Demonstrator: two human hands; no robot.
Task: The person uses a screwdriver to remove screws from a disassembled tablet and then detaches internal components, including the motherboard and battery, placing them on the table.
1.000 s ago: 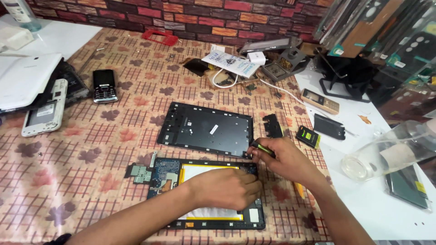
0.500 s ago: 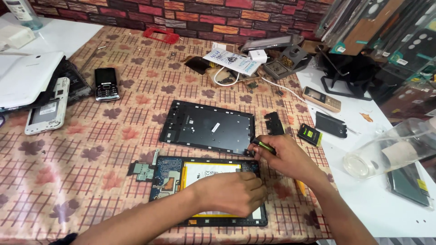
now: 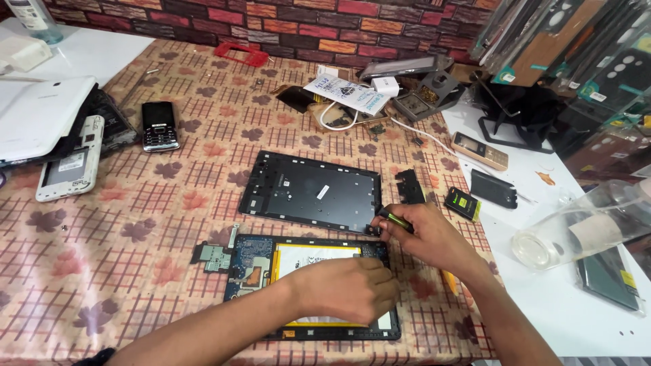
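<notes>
Left hand: the left hand lies curled, palm down, on the opened tablet, pinning it; nothing seems held in it.
Right hand: the right hand pinches a screwdriver narrowly, tip at the tablet's far right corner.
Tablet: under both hands, its battery beside the left knuckles.
Back cover: the back cover lies just beyond the screwdriver.
Around: 1 keypad phone well off past the left arm.
</notes>
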